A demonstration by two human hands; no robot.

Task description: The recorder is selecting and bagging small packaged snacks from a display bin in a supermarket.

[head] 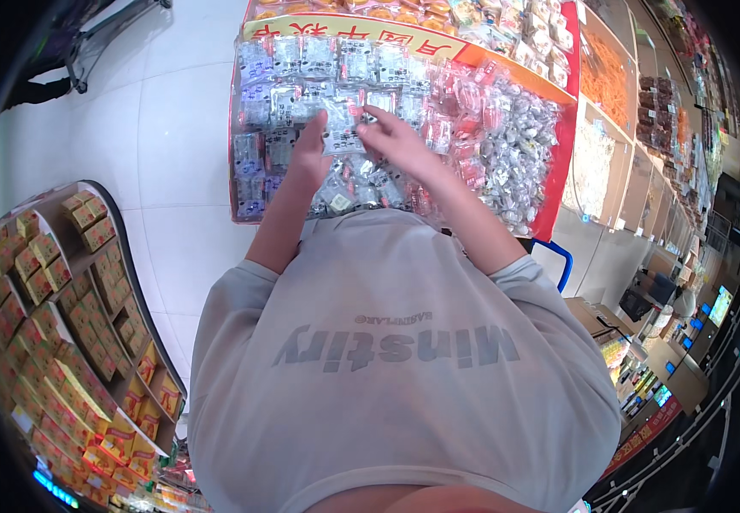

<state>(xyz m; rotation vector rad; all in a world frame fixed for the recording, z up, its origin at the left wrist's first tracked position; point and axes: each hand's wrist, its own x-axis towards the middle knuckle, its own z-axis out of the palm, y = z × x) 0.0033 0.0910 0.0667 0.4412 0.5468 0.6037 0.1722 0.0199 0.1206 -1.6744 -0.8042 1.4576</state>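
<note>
Both my hands are over a display bin of packaged goods. My left hand (311, 144) is at the left edge of a clear plastic packet (342, 133) with dark print, its fingers pointing up the picture. At the packet's right side is my right hand (390, 136), thumb and fingers bent towards it. How firmly either hand holds the packet cannot be told. Rows of similar packets (319, 58) lie above and to the left. Looser packets (370, 183) lie just below the hands. Red-marked packets (466, 109) and small silvery wrapped pieces (520, 141) fill the bin's right part.
A red bin wall (552, 192) stands at the right, with a yellow printed strip (357, 32) across the back. Shelves of small boxes (97, 320) stand at lower left. A blue handle (564, 263) is beside my right arm. Clear-fronted food bins (601, 128) line the right.
</note>
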